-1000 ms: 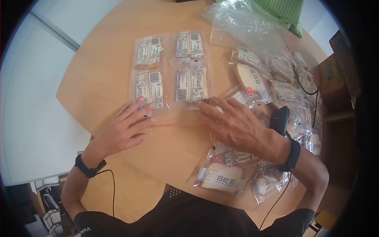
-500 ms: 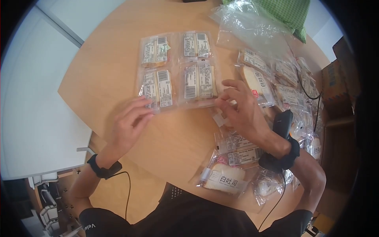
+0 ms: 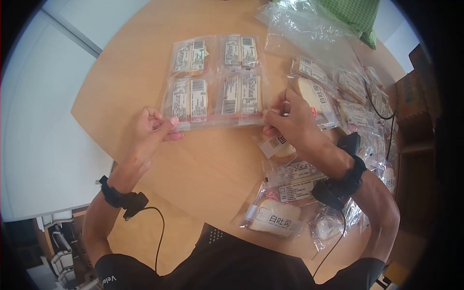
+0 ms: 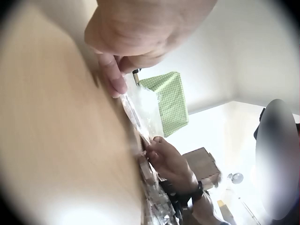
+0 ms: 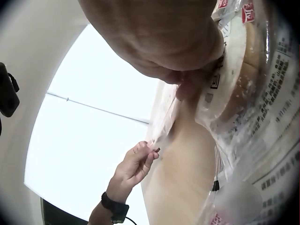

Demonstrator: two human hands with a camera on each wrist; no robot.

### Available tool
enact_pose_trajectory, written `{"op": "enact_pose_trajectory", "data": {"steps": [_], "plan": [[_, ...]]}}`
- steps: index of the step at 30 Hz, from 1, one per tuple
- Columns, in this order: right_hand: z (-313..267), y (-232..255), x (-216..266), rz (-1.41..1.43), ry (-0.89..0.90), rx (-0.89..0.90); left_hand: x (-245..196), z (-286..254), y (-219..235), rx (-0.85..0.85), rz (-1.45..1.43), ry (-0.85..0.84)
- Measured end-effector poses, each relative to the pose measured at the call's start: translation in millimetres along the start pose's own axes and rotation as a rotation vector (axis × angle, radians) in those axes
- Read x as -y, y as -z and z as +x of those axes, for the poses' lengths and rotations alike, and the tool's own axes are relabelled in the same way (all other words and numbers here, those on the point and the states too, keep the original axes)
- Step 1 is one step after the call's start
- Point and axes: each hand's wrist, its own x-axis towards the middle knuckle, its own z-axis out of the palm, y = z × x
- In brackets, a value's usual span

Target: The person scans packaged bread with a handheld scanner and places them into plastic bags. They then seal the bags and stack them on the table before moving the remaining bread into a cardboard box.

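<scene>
A large clear zip bag (image 3: 215, 96) with a red line along its near edge lies on the table. Inside it are several packs of sliced bread (image 3: 189, 99), labels up, in two rows. At the bag's near left corner, my left hand (image 3: 153, 128) pinches the edge between thumb and fingers. My right hand (image 3: 290, 118) pinches the near right corner. In the left wrist view the bag's edge stretches from the left fingers (image 4: 115, 84) to the right hand (image 4: 168, 161). The right wrist view has the left hand (image 5: 133, 166) at the far end of the edge.
Many loose packs of bread (image 3: 278, 220) cover the table's right side, some close beside my right hand. Behind them lie a clear plastic bag (image 3: 309, 36) and a green checked cloth (image 3: 355, 17). A cardboard box (image 3: 413, 101) stands at the right edge.
Both hands have gone from resting on the bag's near part to pinching its two near corners. The red-lined edge has risen and shifted slightly away from the body.
</scene>
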Motion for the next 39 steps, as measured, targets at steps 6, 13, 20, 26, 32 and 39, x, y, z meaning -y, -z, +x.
{"op": "enact_pose_trajectory", "data": {"steps": [6, 13, 20, 26, 32, 39], "plan": [[10.1, -0.9, -4.2, -0.004, -0.028, 0.091, -3.4, 10.6, 4.1, 0.005, -0.017, 0.093], [12.1, -0.5, -2.9, -0.007, -0.032, 0.099, 2.2, 21.3, 17.2, 0.103, 0.016, 0.133], [43.0, -98.7, 12.3, -0.066, 0.133, 0.296, -12.4, 55.3, 130.3, 0.005, 0.295, 0.012], [56.9, -263.3, -2.0, -0.196, 0.227, 0.214, 29.8, 111.9, 244.2, -0.205, 0.934, -0.109], [36.2, -248.3, 21.0, -0.162, 0.215, 0.267, -1.8, 57.7, 124.6, -0.192, 1.4, -0.835], [1.7, -216.1, 25.1, -0.329, 0.362, 0.339, 34.6, 73.9, 103.7, 0.032, 1.321, -0.718]]}}
